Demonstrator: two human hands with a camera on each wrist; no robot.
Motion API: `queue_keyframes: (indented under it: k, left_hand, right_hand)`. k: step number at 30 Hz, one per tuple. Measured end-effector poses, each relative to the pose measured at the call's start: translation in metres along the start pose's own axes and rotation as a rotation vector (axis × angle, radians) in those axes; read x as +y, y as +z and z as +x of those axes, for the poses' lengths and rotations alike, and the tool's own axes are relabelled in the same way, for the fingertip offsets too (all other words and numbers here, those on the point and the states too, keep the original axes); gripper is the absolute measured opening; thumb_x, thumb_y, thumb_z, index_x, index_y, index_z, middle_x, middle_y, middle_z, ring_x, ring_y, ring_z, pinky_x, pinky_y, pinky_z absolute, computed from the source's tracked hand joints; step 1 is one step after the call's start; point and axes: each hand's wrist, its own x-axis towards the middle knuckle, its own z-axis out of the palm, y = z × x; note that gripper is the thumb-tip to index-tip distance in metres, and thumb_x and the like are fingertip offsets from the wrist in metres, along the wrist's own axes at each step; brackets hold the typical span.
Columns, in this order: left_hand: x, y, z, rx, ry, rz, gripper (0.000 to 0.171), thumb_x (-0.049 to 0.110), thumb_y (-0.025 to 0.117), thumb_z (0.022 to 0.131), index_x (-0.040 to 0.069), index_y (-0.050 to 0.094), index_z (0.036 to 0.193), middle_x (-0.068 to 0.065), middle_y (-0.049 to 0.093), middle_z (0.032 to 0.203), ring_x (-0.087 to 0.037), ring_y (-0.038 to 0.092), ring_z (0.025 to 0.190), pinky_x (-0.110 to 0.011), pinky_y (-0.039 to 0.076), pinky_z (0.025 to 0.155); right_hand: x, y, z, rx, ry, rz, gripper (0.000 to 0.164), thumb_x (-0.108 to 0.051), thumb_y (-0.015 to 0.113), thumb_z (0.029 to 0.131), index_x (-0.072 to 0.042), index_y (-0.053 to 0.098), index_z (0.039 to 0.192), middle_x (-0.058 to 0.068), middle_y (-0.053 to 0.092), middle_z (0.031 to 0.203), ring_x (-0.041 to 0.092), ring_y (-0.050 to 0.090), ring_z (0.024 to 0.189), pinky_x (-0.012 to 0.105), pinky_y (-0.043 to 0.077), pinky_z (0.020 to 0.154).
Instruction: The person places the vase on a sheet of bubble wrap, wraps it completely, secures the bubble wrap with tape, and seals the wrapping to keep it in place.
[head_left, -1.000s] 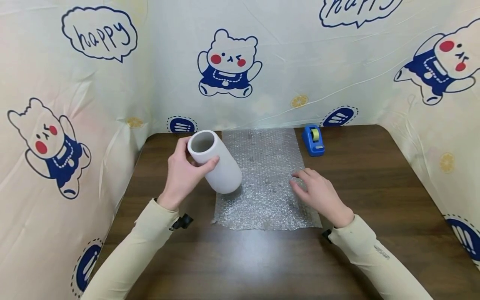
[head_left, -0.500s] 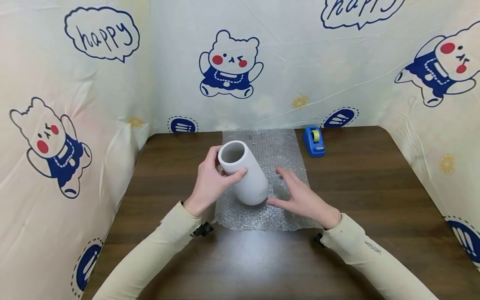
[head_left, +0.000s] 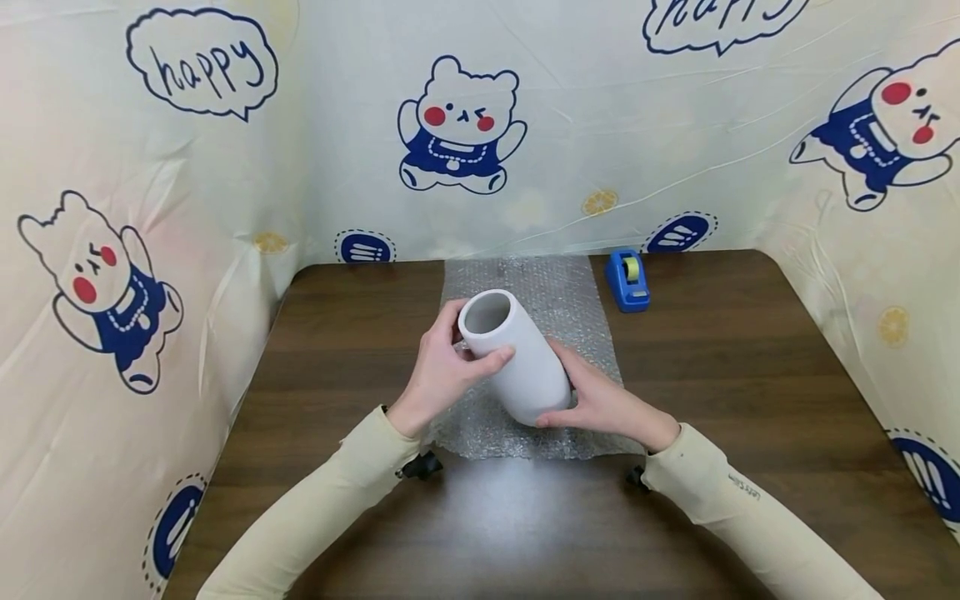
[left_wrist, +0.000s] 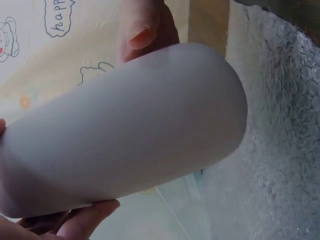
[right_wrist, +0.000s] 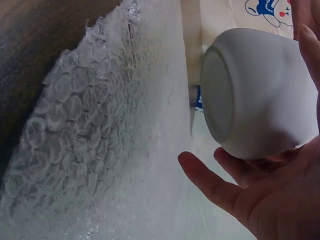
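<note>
A smooth white vase (head_left: 528,371) leans over the bubble wrap (head_left: 577,312), its open mouth up and to the left. My left hand (head_left: 442,367) grips it near the mouth, thumb across the front and fingers behind. Around the lower end, my right hand (head_left: 603,406) holds the vase between thumb and fingers. In the right wrist view the flat base of the vase (right_wrist: 265,95) is off the wrap, and one finger of the right hand (right_wrist: 270,195) sticks out past it. The left wrist view shows the right thumb (left_wrist: 142,37) at the side near the base.
A blue tape dispenser (head_left: 628,283) with yellow tape stands at the back right, beside the sheet of wrap. The dark wooden table (head_left: 750,367) is enclosed by printed cloth walls (head_left: 570,108) at the back and both sides.
My left hand has carried the vase to the right, over the bubble wrap. My right hand has come in from the right and taken hold of the vase's lower end.
</note>
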Motion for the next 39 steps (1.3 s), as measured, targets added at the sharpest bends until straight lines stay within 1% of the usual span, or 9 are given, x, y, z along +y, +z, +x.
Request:
queue_keyframes:
  k: [3, 7, 13, 19, 24, 27, 31, 35, 39]
  left_hand:
    - [-0.001, 0.000, 0.000, -0.005, 0.002, -0.025, 0.060, 0.015, 0.085, 0.083, 0.006, 0.055, 0.135, -0.011, 0.064, 0.125, -0.026, 0.066, 0.105, -0.041, 0.060, 0.083]
    - [-0.002, -0.001, 0.000, -0.035, -0.009, -0.054, 0.059, 0.016, 0.083, 0.085, 0.007, 0.054, 0.136, -0.011, 0.064, 0.125, -0.025, 0.066, 0.106, -0.041, 0.060, 0.085]
    - [-0.005, -0.001, 0.000, -0.083, -0.038, -0.065, 0.058, 0.017, 0.081, 0.088, 0.009, 0.053, 0.138, -0.009, 0.062, 0.128, -0.024, 0.065, 0.109, -0.041, 0.059, 0.086]
    - [-0.007, -0.005, 0.001, -0.111, -0.074, -0.132, 0.058, 0.011, 0.080, 0.089, 0.006, 0.051, 0.139, -0.012, 0.060, 0.131, -0.027, 0.063, 0.114, -0.040, 0.058, 0.091]
    - [-0.010, -0.015, 0.001, -0.156, -0.089, -0.120, 0.075, 0.012, 0.081, 0.088, 0.010, 0.041, 0.151, -0.010, 0.051, 0.146, -0.026, 0.055, 0.129, -0.045, 0.053, 0.100]
    - [-0.013, -0.022, 0.001, -0.186, -0.032, -0.021, 0.090, 0.014, 0.086, 0.085, 0.015, 0.034, 0.159, -0.005, 0.043, 0.157, -0.023, 0.045, 0.141, -0.047, 0.047, 0.108]
    - [-0.019, -0.027, 0.001, -0.294, 0.101, 0.282, 0.098, 0.026, 0.093, 0.079, 0.014, 0.037, 0.159, -0.007, 0.041, 0.160, -0.024, 0.041, 0.146, -0.048, 0.041, 0.114]
    - [-0.025, -0.026, -0.003, -0.404, 0.213, 0.561, 0.094, 0.042, 0.093, 0.078, 0.014, 0.046, 0.154, -0.009, 0.046, 0.154, -0.028, 0.046, 0.139, -0.049, 0.046, 0.108]
    - [-0.032, -0.022, -0.006, -0.445, 0.278, 0.671, 0.083, 0.039, 0.091, 0.081, 0.011, 0.053, 0.149, -0.011, 0.051, 0.148, -0.029, 0.050, 0.134, -0.048, 0.049, 0.105]
  right_hand:
    - [-0.001, 0.001, 0.000, 0.013, 0.000, -0.003, 0.108, -0.036, 0.089, 0.084, -0.014, 0.020, 0.165, 0.014, 0.044, 0.155, 0.034, 0.052, 0.132, 0.059, 0.048, 0.102]
    - [-0.001, 0.001, -0.001, 0.036, 0.017, -0.020, 0.108, -0.040, 0.088, 0.083, -0.014, 0.022, 0.165, 0.013, 0.048, 0.151, 0.033, 0.056, 0.128, 0.057, 0.050, 0.099]
    - [-0.001, 0.001, -0.008, 0.071, 0.023, -0.079, 0.098, -0.044, 0.088, 0.081, -0.018, 0.036, 0.159, 0.006, 0.057, 0.141, 0.026, 0.061, 0.117, 0.050, 0.054, 0.092]
    - [-0.006, -0.003, -0.017, 0.123, 0.020, -0.193, 0.091, -0.051, 0.086, 0.079, -0.013, 0.047, 0.151, 0.007, 0.063, 0.135, 0.026, 0.066, 0.109, 0.048, 0.057, 0.085]
    - [-0.004, -0.011, -0.022, 0.153, 0.006, -0.319, 0.087, -0.055, 0.085, 0.076, -0.012, 0.054, 0.145, 0.008, 0.067, 0.131, 0.024, 0.068, 0.103, 0.046, 0.058, 0.080]
    - [0.000, -0.015, -0.024, 0.141, -0.002, -0.384, 0.083, -0.057, 0.084, 0.075, -0.015, 0.058, 0.141, 0.006, 0.068, 0.128, 0.021, 0.067, 0.101, 0.042, 0.058, 0.077]
    - [0.004, -0.019, -0.025, 0.108, -0.027, -0.462, 0.080, -0.059, 0.083, 0.074, -0.015, 0.062, 0.136, 0.005, 0.070, 0.123, 0.019, 0.068, 0.097, 0.038, 0.057, 0.073]
    - [0.004, -0.022, -0.024, 0.084, -0.051, -0.530, 0.080, -0.061, 0.083, 0.072, -0.013, 0.064, 0.134, 0.005, 0.072, 0.119, 0.020, 0.068, 0.094, 0.035, 0.056, 0.069]
    - [0.003, -0.026, -0.022, 0.073, -0.082, -0.606, 0.082, -0.062, 0.083, 0.071, -0.012, 0.066, 0.133, 0.007, 0.072, 0.118, 0.021, 0.069, 0.094, 0.036, 0.056, 0.067]
